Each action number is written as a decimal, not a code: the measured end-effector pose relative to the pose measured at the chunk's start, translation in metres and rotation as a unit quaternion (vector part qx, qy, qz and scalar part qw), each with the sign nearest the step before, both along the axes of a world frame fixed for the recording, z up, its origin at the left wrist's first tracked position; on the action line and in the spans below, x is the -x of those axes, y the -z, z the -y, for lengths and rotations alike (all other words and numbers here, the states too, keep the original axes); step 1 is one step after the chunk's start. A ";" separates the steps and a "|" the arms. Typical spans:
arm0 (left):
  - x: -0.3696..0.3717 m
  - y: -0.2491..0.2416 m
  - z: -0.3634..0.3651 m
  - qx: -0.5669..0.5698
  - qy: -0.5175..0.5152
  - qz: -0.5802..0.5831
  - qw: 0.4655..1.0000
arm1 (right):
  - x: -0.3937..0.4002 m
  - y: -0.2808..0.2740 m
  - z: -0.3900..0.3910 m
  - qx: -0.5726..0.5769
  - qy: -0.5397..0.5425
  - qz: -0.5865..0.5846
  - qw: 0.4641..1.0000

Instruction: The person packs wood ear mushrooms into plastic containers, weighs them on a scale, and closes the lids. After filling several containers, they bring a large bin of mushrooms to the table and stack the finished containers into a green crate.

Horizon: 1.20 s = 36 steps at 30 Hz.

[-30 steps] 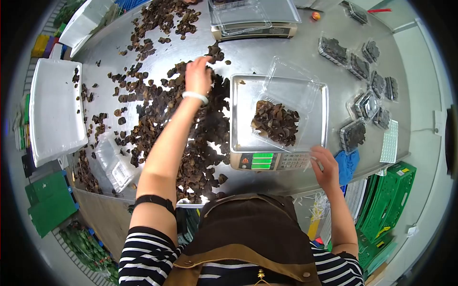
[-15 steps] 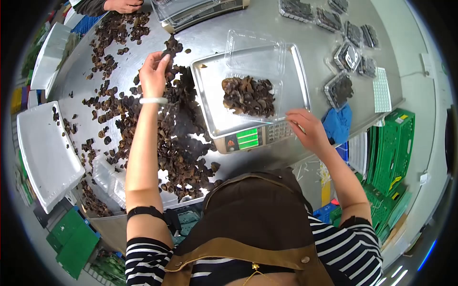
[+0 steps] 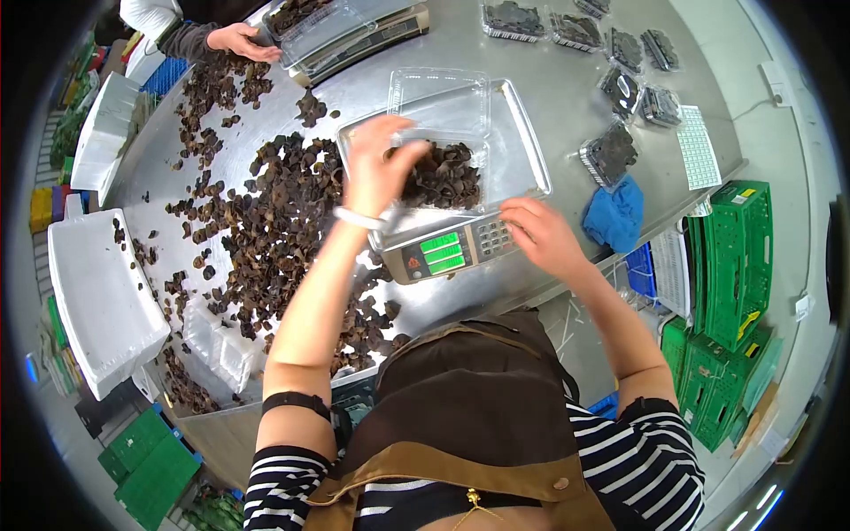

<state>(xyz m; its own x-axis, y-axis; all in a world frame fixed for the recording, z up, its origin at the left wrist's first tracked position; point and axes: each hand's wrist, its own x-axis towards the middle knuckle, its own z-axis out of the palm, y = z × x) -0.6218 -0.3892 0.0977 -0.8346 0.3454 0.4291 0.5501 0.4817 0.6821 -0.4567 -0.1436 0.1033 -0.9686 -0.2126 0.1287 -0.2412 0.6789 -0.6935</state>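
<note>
Here, the left hand [image 3: 381, 164] is opened over dark bits [image 3: 450, 180], the right hand's [image 3: 542, 237] grip can't be told, and crates [image 3: 740, 257] are stacked by the counter [image 3: 505, 66].

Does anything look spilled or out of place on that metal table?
A few dark pieces stray into the white tray at the left, away from the main loose pile. Nothing looks damaged.

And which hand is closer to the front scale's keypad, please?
Right: the right hand is just beside the keypad; the left hand is farther off, by the dark pieces on the front scale.
</note>
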 end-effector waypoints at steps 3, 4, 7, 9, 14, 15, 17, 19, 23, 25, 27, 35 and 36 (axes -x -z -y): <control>0.027 0.000 0.049 -0.069 -0.154 0.175 0.970 | -0.021 0.017 -0.016 0.025 0.038 0.029 0.999; 0.039 0.013 0.064 -0.128 -0.194 0.202 0.952 | -0.025 0.019 -0.017 0.030 0.044 0.026 0.998; 0.053 0.018 0.074 -0.131 -0.202 0.256 0.936 | -0.034 0.023 -0.016 0.043 0.054 0.032 0.997; 0.052 0.013 0.055 -0.116 -0.131 0.314 0.933 | -0.033 0.022 -0.014 0.044 0.050 0.052 0.996; 0.068 0.045 0.006 -0.298 -0.041 0.598 0.743 | -0.012 0.033 -0.008 0.093 0.096 0.125 0.983; 0.069 0.045 0.006 -0.322 -0.017 0.566 0.758 | -0.005 0.035 -0.004 0.120 0.122 0.150 0.974; 0.061 0.045 0.010 -0.364 0.030 0.505 0.782 | 0.008 0.033 0.003 0.273 0.211 0.243 0.907; 0.038 0.029 0.028 -0.186 0.046 0.387 0.902 | 0.015 0.029 0.010 0.397 0.263 0.316 0.820; -0.033 0.031 0.046 0.117 -0.041 0.115 0.986 | 0.016 0.033 0.033 0.477 0.246 0.345 0.770; -0.048 0.033 0.053 0.022 -0.120 0.311 0.943 | 0.016 0.043 0.038 0.461 0.217 0.337 0.792; -0.044 0.051 0.068 -0.077 -0.111 0.474 0.870 | 0.015 0.054 0.040 0.489 0.214 0.344 0.773; -0.064 0.063 0.089 -0.262 0.012 0.572 0.777 | 0.022 0.067 0.040 0.540 0.198 0.345 0.742; -0.065 0.066 0.085 -0.240 0.001 0.554 0.797 | 0.022 0.067 0.040 0.535 0.193 0.350 0.744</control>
<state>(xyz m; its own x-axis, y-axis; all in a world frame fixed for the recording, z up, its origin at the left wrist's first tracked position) -0.5564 -0.4742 0.0318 -0.7924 0.3649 -0.4889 -0.5189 0.0184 0.8547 -0.4789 -0.1835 0.0362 -0.8400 -0.0392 -0.5411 0.5034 -0.4283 -0.7505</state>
